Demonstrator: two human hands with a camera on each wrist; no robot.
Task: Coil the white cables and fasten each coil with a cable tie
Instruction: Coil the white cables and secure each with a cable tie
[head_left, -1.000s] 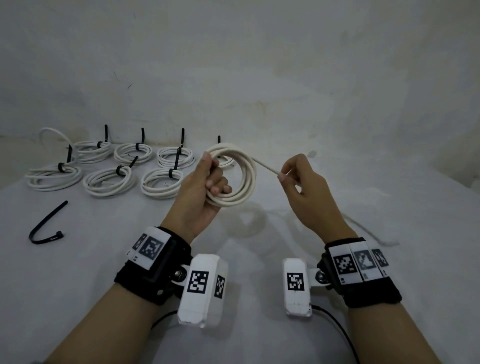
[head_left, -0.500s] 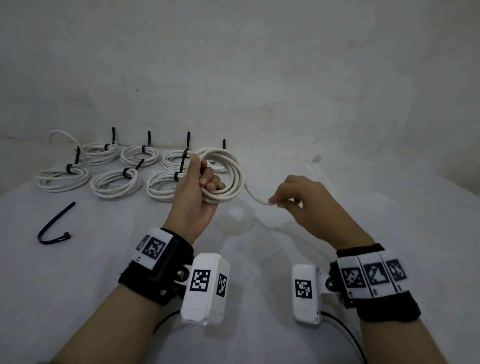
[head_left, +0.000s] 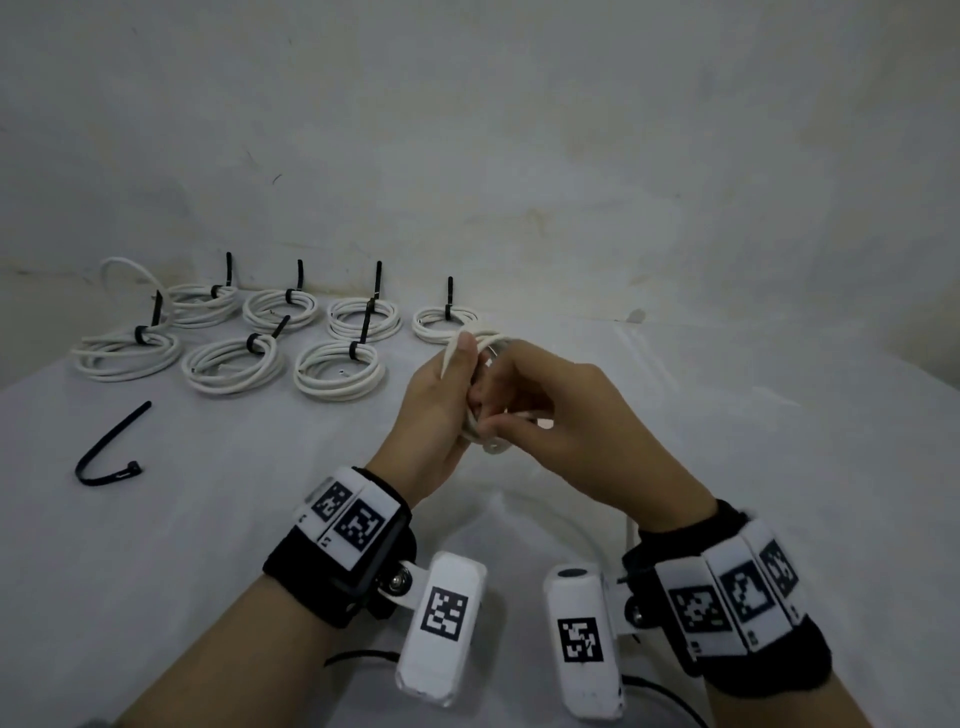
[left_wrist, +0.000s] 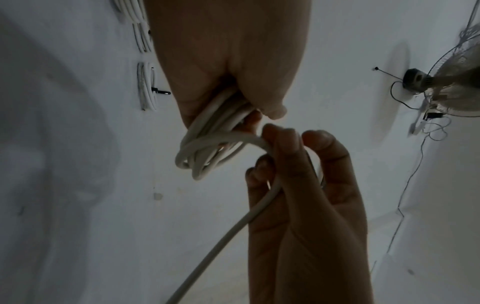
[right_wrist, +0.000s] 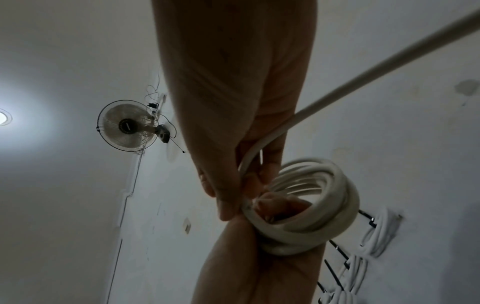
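Note:
My left hand (head_left: 447, 405) grips a coil of white cable (head_left: 485, 338) above the middle of the table; the coil (right_wrist: 311, 205) shows as several loops round its fingers in the right wrist view. My right hand (head_left: 545, 415) meets it from the right and pinches the cable's loose run (left_wrist: 233, 228) against the coil (left_wrist: 207, 144). That loose run (right_wrist: 363, 82) passes along my right palm toward the wrist. A loose black cable tie (head_left: 106, 447) lies bent on the table at the left.
Several tied white coils (head_left: 228, 358) with black ties stand in two rows at the back left, near the wall. The table (head_left: 779, 441) is covered in white cloth. A wall fan (right_wrist: 127, 125) shows high up in the right wrist view.
My right hand has moved left from out at the side and now meets the left hand at the coil, bringing the loose cable in. The coil has tilted and dropped lower.

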